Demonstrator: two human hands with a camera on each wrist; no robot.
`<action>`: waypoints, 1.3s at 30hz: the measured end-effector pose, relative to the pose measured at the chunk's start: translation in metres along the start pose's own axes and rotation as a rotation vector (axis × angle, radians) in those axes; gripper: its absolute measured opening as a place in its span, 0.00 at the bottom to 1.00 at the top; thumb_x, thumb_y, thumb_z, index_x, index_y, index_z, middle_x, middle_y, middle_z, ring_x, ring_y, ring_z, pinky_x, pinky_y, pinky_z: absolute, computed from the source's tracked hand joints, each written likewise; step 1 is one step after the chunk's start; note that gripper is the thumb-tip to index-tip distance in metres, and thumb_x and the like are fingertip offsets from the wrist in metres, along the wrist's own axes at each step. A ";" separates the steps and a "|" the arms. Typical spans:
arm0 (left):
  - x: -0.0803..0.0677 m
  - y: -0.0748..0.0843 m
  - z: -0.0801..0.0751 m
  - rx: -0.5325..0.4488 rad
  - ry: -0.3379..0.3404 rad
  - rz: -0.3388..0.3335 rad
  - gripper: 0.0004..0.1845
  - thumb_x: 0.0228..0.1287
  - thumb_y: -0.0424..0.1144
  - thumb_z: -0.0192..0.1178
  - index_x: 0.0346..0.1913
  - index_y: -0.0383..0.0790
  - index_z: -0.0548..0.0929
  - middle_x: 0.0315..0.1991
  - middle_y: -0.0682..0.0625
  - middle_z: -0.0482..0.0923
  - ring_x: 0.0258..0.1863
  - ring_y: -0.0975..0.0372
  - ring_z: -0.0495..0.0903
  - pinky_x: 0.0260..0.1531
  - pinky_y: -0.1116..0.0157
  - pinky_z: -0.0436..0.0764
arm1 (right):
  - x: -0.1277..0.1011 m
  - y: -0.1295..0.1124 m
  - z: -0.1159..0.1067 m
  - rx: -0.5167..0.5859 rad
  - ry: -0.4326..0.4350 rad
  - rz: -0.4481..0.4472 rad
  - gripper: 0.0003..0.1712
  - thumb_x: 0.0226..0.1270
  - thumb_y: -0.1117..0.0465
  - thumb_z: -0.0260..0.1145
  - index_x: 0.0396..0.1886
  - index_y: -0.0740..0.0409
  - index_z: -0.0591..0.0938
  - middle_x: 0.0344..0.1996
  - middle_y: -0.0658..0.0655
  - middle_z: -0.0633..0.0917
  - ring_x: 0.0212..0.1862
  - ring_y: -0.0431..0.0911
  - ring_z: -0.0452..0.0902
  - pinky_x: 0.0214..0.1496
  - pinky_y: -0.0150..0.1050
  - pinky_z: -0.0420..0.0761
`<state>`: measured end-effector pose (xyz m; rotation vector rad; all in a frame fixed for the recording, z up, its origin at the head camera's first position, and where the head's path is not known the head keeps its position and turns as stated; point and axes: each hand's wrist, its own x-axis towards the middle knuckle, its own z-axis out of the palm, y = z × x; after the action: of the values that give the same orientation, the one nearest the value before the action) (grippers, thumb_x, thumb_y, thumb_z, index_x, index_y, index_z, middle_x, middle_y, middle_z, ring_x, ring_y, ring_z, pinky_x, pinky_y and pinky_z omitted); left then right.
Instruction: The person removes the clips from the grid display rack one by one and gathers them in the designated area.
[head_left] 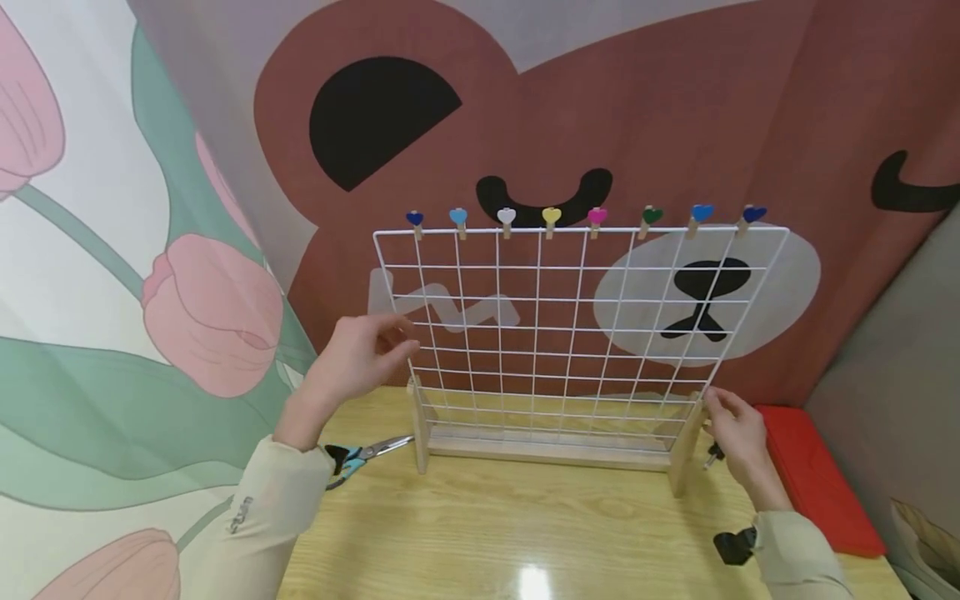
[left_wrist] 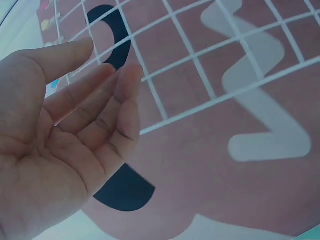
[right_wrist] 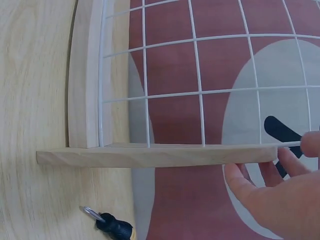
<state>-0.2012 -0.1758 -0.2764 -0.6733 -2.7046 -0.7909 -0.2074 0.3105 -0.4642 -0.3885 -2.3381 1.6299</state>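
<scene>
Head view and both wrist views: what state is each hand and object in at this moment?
White wire grid panel: upright in its wooden base.
Eight heart-topped wooden clips: clipped along the panel's top wire.
Left hand: fingers relaxed, holding nothing, at the panel's left edge.
Right hand: fingers on the base's right foot.
Scissors: lying on the wooden table.
Small black-handled screwdriver: lying on the table.

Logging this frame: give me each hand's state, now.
Left hand: open, holding nothing, close to the wire grid.
Right hand: fingers on the grid's wooden foot; grip cannot be told.
</scene>
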 end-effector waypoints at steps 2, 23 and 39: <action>0.008 0.002 -0.009 0.025 0.027 0.003 0.11 0.65 0.39 0.62 0.47 0.37 0.83 0.34 0.48 0.84 0.30 0.59 0.83 0.31 0.60 0.81 | 0.001 0.002 0.002 0.004 0.028 0.004 0.31 0.74 0.52 0.52 0.66 0.70 0.66 0.35 0.36 0.75 0.34 0.23 0.72 0.36 0.25 0.79; 0.074 0.020 -0.067 0.018 0.338 0.057 0.15 0.65 0.41 0.62 0.51 0.37 0.81 0.45 0.44 0.83 0.40 0.54 0.82 0.43 0.57 0.79 | 0.008 0.012 -0.002 0.141 -0.139 0.064 0.37 0.73 0.51 0.55 0.68 0.76 0.60 0.42 0.42 0.74 0.38 0.21 0.71 0.40 0.21 0.76; 0.090 0.021 -0.068 -0.005 0.211 -0.013 0.18 0.65 0.43 0.62 0.54 0.39 0.80 0.47 0.46 0.82 0.44 0.57 0.79 0.48 0.58 0.77 | 0.010 0.020 -0.004 0.213 -0.169 0.053 0.37 0.73 0.53 0.57 0.67 0.77 0.58 0.40 0.37 0.73 0.40 0.22 0.71 0.41 0.22 0.76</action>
<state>-0.2618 -0.1654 -0.1796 -0.5407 -2.5201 -0.8232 -0.2140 0.3245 -0.4807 -0.2797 -2.2550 1.9846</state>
